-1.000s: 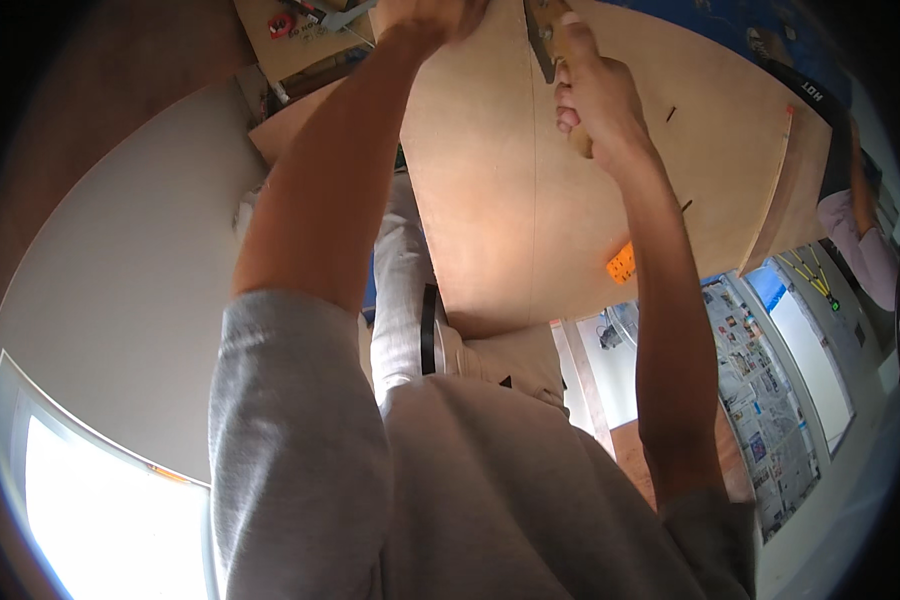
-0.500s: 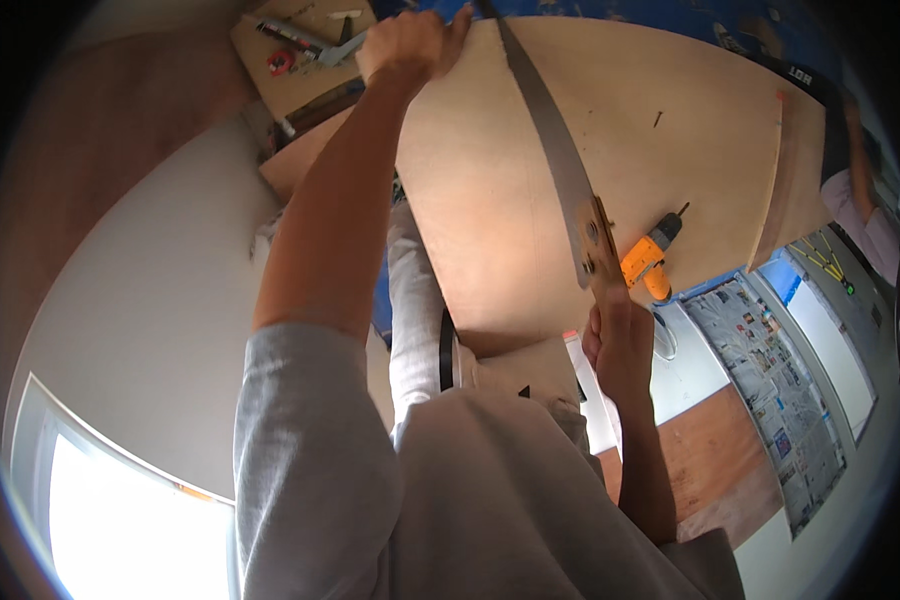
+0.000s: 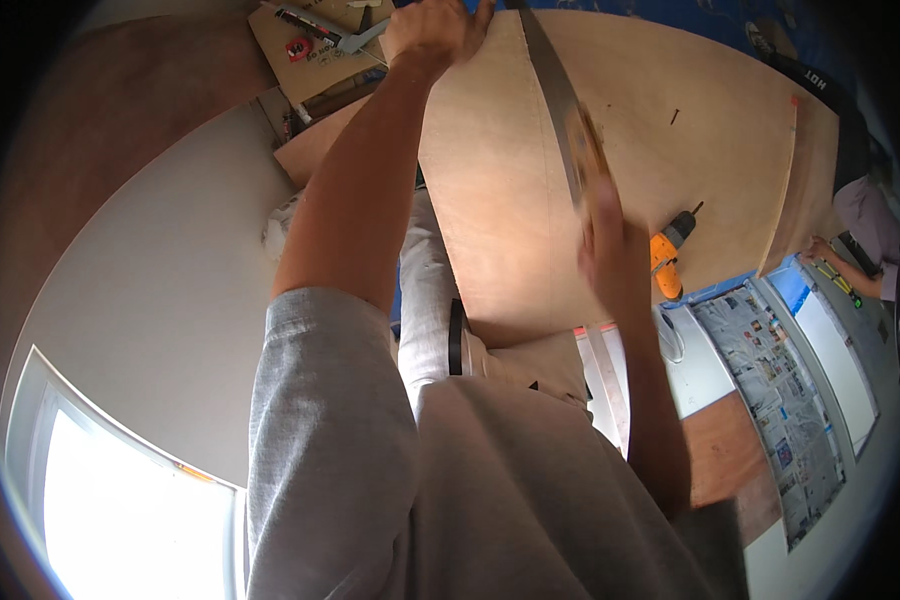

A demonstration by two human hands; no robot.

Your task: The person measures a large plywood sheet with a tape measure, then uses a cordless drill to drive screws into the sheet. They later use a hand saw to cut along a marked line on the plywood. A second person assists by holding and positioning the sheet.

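A handsaw (image 3: 550,75) lies across a large plywood board (image 3: 480,200), its blade running from the far edge toward me along a faint line. My right hand (image 3: 607,240) is closed around the saw's wooden handle and somewhat blurred. My left hand (image 3: 435,32) bears down on the board's far left corner, left of the blade. Its fingers bend over the edge and are partly hidden, with the thumb side toward the saw. To the right of my right hand, an orange cordless drill (image 3: 667,255) lies on the board.
A loose screw (image 3: 675,116) lies beyond the drill. A wooden strip (image 3: 782,180) runs along the board's right side. Another person's hand (image 3: 820,248) and sleeve show at far right. At far left, a red tape measure (image 3: 298,48) and other tools lie on a smaller board.
My right hand has pushed the saw away from me, so the handle is now farther over the board. My left hand stays at the corner. The other person's hand has come into view.
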